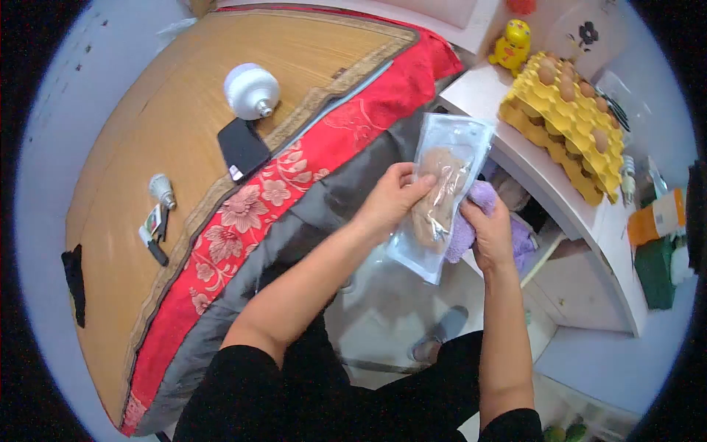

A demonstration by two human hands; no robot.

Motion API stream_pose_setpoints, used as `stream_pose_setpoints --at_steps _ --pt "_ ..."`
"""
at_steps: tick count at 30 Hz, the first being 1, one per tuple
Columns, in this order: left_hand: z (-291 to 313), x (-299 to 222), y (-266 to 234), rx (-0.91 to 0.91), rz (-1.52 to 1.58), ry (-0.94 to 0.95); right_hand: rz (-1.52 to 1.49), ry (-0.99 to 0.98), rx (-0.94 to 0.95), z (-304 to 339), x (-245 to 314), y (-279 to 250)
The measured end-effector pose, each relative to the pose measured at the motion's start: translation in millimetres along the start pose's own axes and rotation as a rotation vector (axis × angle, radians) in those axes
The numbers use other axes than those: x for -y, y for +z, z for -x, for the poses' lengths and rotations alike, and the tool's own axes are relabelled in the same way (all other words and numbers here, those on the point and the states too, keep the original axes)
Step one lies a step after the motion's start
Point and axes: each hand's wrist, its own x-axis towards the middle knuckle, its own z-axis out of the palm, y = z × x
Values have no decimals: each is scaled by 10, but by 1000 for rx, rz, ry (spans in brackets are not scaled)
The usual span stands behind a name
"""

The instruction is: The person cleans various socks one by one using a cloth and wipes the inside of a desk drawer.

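My left hand (395,197) grips the left side of a clear, flat plastic packet (440,193), thumb on its front. Something tan and folded shows through the plastic; I cannot make out its kind. A lilac cloth (479,197) is bunched in my right hand (492,232), its fingers closed round it. The cloth touches the packet's right side. Both hands are in front of a white shelf unit, above the floor.
On the shelf unit (471,87) are stacked yellow egg trays (529,99) with several eggs, and a yellow duck figure (513,46). A bed with a wooden-coloured mat (147,110) holds a large bulb (249,88), a phone (243,149) and a smaller bulb (160,189).
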Motion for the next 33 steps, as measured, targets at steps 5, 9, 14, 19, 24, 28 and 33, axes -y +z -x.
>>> stream_pose_setpoints --at_steps 5,9,14,19,24,28,33 --pt "12 -22 -6 -71 -92 200 160 -165 -60 0 -59 121" --pt "43 -31 -23 128 198 -54 519 -307 -98 63 5 186" --pt "136 -101 42 263 45 -35 337 -213 26 47 128 -6" --pt "115 -81 101 323 -59 -84 144 -283 -162 5 260 -168" --pt "173 26 1 582 -473 -6 790 -599 146 -9 151 -81" --pt "263 -138 26 651 -303 -200 744 -438 -496 -192 225 -510" --pt "152 -174 18 347 -30 -246 302 -350 -259 -91 304 -481"
